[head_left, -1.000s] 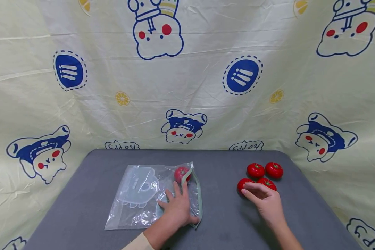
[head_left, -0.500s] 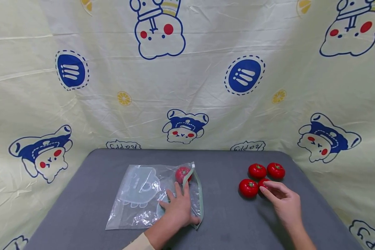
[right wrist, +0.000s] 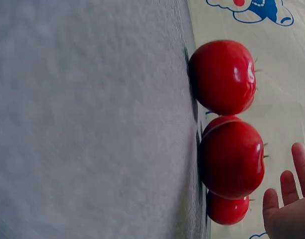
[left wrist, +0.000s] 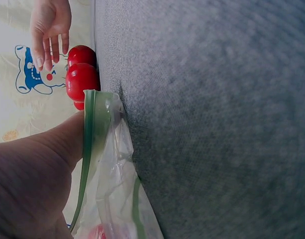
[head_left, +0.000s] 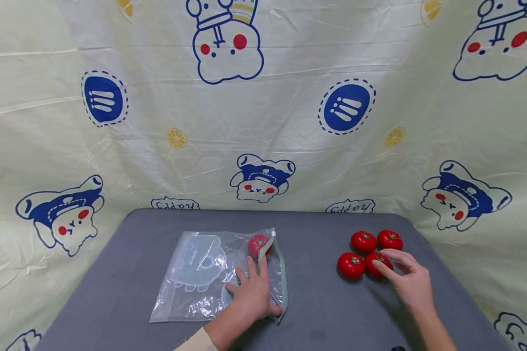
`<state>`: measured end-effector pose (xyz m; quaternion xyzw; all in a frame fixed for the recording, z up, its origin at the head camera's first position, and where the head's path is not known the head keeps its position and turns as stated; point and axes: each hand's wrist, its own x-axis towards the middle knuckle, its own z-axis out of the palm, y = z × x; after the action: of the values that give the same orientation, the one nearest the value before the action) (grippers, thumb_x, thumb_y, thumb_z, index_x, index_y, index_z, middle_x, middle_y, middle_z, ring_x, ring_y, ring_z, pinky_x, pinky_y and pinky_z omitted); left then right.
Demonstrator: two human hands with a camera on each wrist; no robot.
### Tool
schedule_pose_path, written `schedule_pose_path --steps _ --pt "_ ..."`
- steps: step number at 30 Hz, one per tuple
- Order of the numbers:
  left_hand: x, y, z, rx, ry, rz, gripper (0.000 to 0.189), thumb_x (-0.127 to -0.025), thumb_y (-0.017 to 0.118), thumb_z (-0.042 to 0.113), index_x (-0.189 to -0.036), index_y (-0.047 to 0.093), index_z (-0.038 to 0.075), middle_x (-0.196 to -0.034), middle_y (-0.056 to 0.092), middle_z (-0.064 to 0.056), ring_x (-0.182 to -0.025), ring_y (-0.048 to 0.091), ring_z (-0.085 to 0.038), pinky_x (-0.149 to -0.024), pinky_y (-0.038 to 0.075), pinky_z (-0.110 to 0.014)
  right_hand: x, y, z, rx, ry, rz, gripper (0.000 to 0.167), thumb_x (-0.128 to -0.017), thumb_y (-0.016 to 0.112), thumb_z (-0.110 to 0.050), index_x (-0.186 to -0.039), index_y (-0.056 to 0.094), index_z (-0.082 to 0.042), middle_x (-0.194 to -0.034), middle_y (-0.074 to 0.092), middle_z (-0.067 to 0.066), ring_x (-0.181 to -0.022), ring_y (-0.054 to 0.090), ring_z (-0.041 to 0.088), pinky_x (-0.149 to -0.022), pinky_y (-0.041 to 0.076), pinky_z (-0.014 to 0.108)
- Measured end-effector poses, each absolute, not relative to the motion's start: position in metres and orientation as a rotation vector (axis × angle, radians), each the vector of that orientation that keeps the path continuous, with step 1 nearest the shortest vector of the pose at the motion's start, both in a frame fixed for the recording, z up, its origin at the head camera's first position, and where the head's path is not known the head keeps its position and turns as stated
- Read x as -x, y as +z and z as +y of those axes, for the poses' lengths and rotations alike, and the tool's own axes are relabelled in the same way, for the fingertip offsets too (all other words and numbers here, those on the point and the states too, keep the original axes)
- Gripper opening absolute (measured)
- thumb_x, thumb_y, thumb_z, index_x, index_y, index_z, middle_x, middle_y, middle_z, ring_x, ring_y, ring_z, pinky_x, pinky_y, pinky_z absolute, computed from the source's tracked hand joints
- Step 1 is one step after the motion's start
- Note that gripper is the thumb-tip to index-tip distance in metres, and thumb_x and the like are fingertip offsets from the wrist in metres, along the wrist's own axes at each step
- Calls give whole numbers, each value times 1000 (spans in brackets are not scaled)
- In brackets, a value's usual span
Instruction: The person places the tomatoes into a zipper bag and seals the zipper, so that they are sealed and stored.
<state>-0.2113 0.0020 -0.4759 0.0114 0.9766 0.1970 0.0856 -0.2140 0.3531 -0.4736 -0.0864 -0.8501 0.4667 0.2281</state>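
A clear zip bag (head_left: pixel 193 302) with a green-edged mouth lies flat on the table; inside, near its opening, is one red tomato (head_left: pixel 255 246). My left hand (head_left: pixel 251 295) rests on the bag beside the mouth, fingers spread. In the left wrist view the green edge (left wrist: pixel 87 144) stands raised, partly covering the thumb. On the right, two tomatoes sit in front and two behind. My right hand (head_left: pixel 412 285) hovers at the front-right tomato (head_left: pixel 375 266), thumb and fingers parted around its near side. The right wrist view shows fingers (right wrist: pixel 302 167) beside the tomatoes, holding nothing.
The front-left tomato (head_left: pixel 350 266) and back-left tomato (head_left: pixel 363 241) stand close by, with the back-right tomato (head_left: pixel 390 239) behind. A patterned cloth (head_left: pixel 263 117) hangs beyond the grey table (head_left: pixel 316 302). A small dark thing (head_left: pixel 397 348) shows at the bottom edge.
My right hand has moved rightward from over the front-left tomato to the front-right one, uncovering the front-left tomato. The left hand keeps its place on the bag.
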Motion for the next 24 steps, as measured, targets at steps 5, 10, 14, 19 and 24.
schedule_pose_path --steps 5,10,14,19,24 --pt "211 -476 2 -37 598 2909 133 -56 100 51 -160 25 17 -167 22 -24 -148 24 -60 -103 23 -88 217 -472 363 264 1237 -2452 49 -90 79 -38 -130 69 -11 -115 58 -30 -110 45 -14 -88 41 12" --pt "211 -475 2 -41 596 2910 133 -56 99 51 -160 25 17 -167 22 -24 -148 24 -60 -102 23 -89 222 -472 370 283 1216 -2553 59 -89 79 -44 -136 65 -12 -134 59 -5 -120 41 0 -85 40 10" --pt "210 -475 2 -39 596 2908 133 -56 99 51 -160 25 17 -167 22 -25 -148 24 -60 -102 23 -89 226 -474 376 293 1292 -2643 70 -89 78 -46 -145 56 -10 -152 46 16 -134 38 28 -78 43 8" --pt "210 -476 2 -36 598 2910 133 -56 100 51 -160 25 17 -167 23 -25 -148 24 -60 -102 23 -89 233 -478 385 282 1425 -2753 84 -91 76 -46 -156 39 -7 -160 35 25 -141 32 44 -91 50 39" --pt "211 -476 2 -36 603 2908 134 -56 100 50 -161 23 17 -167 22 -24 -148 23 -60 -103 23 -88 237 -481 388 273 1502 -2792 90 -91 76 -44 -160 30 -7 -162 31 28 -144 29 49 -104 42 67"
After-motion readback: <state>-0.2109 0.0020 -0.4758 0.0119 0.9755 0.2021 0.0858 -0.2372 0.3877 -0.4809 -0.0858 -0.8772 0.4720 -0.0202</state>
